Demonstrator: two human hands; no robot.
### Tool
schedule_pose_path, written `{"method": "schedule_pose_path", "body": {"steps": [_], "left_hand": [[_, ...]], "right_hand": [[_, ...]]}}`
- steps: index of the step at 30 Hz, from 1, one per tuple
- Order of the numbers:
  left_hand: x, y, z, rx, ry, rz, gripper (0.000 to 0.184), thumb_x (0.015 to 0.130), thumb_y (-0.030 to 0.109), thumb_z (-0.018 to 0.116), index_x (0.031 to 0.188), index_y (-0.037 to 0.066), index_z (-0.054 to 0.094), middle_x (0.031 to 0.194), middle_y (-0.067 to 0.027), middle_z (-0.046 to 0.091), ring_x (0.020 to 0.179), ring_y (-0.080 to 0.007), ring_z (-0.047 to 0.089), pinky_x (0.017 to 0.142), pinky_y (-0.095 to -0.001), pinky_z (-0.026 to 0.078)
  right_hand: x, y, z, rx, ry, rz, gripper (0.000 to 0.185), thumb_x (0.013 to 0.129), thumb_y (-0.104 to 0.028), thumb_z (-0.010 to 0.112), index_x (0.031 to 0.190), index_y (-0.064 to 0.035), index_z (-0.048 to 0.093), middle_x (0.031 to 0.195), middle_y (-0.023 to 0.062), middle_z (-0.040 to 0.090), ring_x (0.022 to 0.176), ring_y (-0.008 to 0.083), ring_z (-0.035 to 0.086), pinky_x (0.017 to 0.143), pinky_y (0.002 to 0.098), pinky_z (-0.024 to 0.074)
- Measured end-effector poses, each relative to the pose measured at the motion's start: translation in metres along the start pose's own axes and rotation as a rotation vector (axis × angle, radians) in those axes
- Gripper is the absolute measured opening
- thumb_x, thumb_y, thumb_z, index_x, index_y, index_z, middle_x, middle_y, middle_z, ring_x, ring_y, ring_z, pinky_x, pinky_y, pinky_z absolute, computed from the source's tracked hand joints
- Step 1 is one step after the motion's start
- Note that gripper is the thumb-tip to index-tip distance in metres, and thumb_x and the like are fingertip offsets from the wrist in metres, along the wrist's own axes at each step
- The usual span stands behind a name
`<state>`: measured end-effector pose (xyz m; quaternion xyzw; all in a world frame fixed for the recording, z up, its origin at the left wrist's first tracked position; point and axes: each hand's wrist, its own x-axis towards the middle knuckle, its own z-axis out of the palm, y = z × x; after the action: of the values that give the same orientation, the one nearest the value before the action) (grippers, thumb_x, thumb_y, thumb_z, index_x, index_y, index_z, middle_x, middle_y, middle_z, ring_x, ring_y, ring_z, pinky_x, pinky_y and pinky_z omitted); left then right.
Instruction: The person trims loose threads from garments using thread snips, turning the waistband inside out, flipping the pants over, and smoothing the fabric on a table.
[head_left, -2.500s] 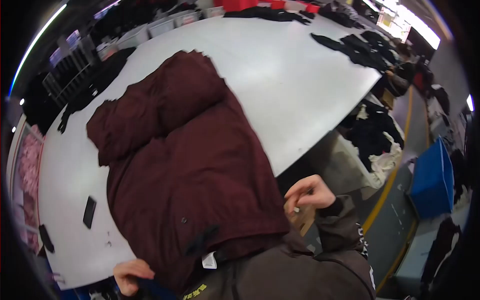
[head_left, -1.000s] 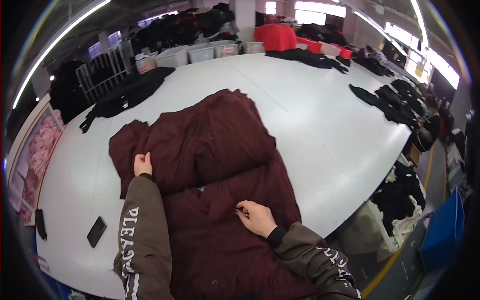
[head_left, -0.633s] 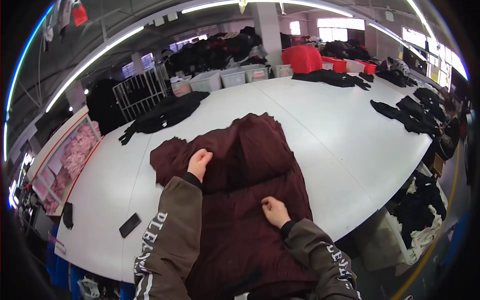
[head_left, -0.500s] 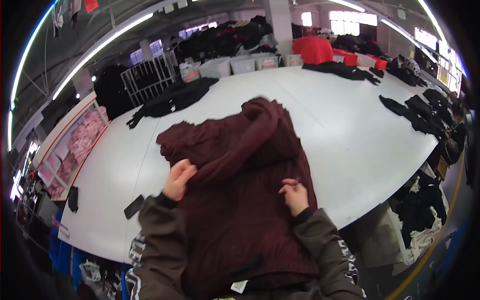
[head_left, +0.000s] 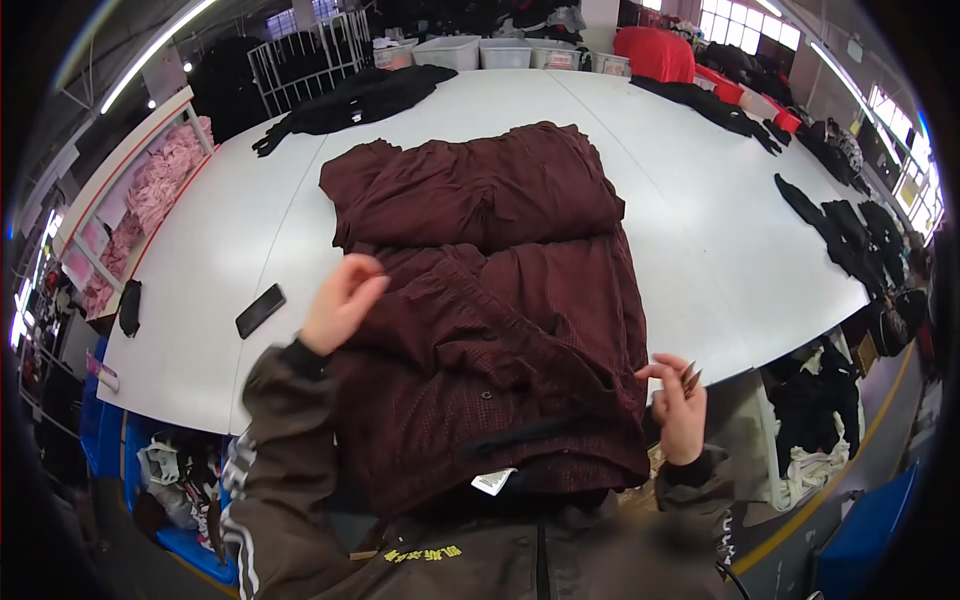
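Maroon trousers (head_left: 480, 360) lie spread in front of me, their gathered waistband slanting across the top layer and the near end at my body. A small white label (head_left: 493, 481) shows at that near end. At the left edge of the cloth, my left hand (head_left: 345, 300) is closed, thumb and fingers pinched against the fabric. My right hand (head_left: 680, 405) is beside the right edge, its index fingertip close to the cloth. Small pointed thread snips (head_left: 692, 377) sit in its curled fingers, blade upward. Further from me, more maroon cloth (head_left: 480, 190) lies folded over in a thick bundle.
A black phone (head_left: 261, 311) lies on the white table (head_left: 720, 260) to the left. Dark garments (head_left: 365, 100) lie along the far edge, others (head_left: 850, 235) at the right. Pink cloth (head_left: 165, 175) fills a rack at the left. A blue bin (head_left: 190, 550) stands below.
The lifted maroon layer has come down and lies flatter, showing the waistband. My right hand has moved outward to the right edge. The view has tilted downward.
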<state>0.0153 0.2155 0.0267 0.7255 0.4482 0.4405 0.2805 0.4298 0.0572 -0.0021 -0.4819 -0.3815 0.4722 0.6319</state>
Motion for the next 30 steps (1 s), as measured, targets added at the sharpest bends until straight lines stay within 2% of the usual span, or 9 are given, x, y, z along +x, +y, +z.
{"method": "schedule_pose_path", "body": {"steps": [2,5,7,9,12,15,17,23,30], "left_hand": [[0.035,-0.029,0.054,0.102,-0.094,0.149,0.039,0.086,0.027,0.062,0.114,0.002,0.053,0.104,-0.012,0.061,0.092,-0.0228,0.059,0.08,-0.0314,0.048],[0.05,-0.09,0.132,0.577,-0.131,-0.235,0.072,0.079,0.058,0.056,0.126,0.004,0.048,0.121,-0.0192,0.055,0.109,-0.0375,0.054,0.09,-0.0415,0.045],[0.044,-0.105,0.16,0.741,-0.108,-0.259,0.071,0.077,0.048,0.064,0.128,0.004,0.044,0.121,-0.0208,0.055,0.108,-0.0376,0.055,0.088,-0.0392,0.046],[0.029,-0.108,0.155,0.213,0.199,0.016,0.057,0.074,0.03,0.072,0.12,0.004,0.052,0.113,-0.0181,0.06,0.099,-0.0304,0.059,0.084,-0.0339,0.047],[0.014,-0.018,0.082,-0.248,-0.016,-0.226,0.039,0.071,0.01,0.072,0.107,0.001,0.059,0.104,-0.0125,0.064,0.091,-0.0212,0.059,0.083,-0.0267,0.045],[-0.054,0.048,0.01,-0.569,0.172,0.2,0.026,0.069,-0.009,0.062,0.092,0.004,0.062,0.095,-0.0093,0.063,0.081,-0.0187,0.056,0.082,-0.0287,0.044],[-0.108,0.077,-0.034,-0.537,-0.249,0.567,0.026,0.063,-0.014,0.056,0.079,0.004,0.065,0.087,-0.0098,0.058,0.075,-0.0203,0.054,0.074,-0.0315,0.046],[-0.221,0.068,0.004,-0.048,-0.366,0.002,0.036,0.059,-0.003,0.073,0.093,0.007,0.07,0.093,-0.0064,0.055,0.073,-0.0205,0.052,0.071,-0.0306,0.045],[-0.227,0.105,0.013,0.35,0.006,-0.19,0.031,0.065,0.002,0.077,0.095,0.006,0.069,0.099,-0.0079,0.053,0.073,-0.0191,0.052,0.067,-0.0269,0.044]], "right_hand": [[-0.019,-0.001,0.023,-0.074,-0.124,-0.125,0.033,0.087,-0.002,0.053,0.12,-0.0038,0.051,0.102,0.0084,0.063,0.06,0.004,0.044,0.053,0.0142,0.0326],[-0.041,0.002,0.045,-0.303,-0.175,-0.251,0.047,0.079,0.006,0.057,0.124,-0.0042,0.05,0.105,0.0075,0.062,0.073,0.0086,0.05,0.063,0.0168,0.038],[-0.046,0.006,0.058,-0.375,-0.072,-0.202,0.048,0.072,0.011,0.058,0.117,-0.0034,0.055,0.105,0.0073,0.062,0.077,0.0108,0.053,0.065,0.0188,0.0407],[-0.037,0.01,0.052,-0.435,-0.107,-0.237,0.046,0.071,0.011,0.058,0.114,-0.0032,0.057,0.105,0.007,0.062,0.077,0.0112,0.053,0.066,0.0195,0.0411],[-0.032,0.018,0.027,-0.631,-0.224,-0.246,0.04,0.068,0.012,0.058,0.106,-0.0026,0.062,0.103,0.0061,0.06,0.079,0.0122,0.053,0.069,0.0214,0.0423],[-0.032,-0.013,0.014,-0.392,-0.083,-0.358,0.033,0.066,0.012,0.058,0.096,-0.0021,0.065,0.101,0.0066,0.06,0.083,0.0155,0.054,0.073,0.0242,0.0429],[-0.037,-0.033,-0.003,-0.403,-0.192,-0.587,0.032,0.066,0.011,0.057,0.095,-0.0013,0.064,0.1,0.008,0.06,0.084,0.0186,0.055,0.075,0.0273,0.0435],[-0.063,0.015,-0.021,-0.592,-0.46,-0.269,0.029,0.067,0.006,0.059,0.095,0.0023,0.064,0.098,0.0088,0.059,0.08,0.0163,0.053,0.071,0.0253,0.0415],[-0.092,-0.011,-0.009,-0.585,-0.061,-0.054,0.032,0.068,0.005,0.063,0.099,0.0003,0.065,0.086,0.0069,0.059,0.066,0.0128,0.047,0.06,0.0219,0.0376]]}}
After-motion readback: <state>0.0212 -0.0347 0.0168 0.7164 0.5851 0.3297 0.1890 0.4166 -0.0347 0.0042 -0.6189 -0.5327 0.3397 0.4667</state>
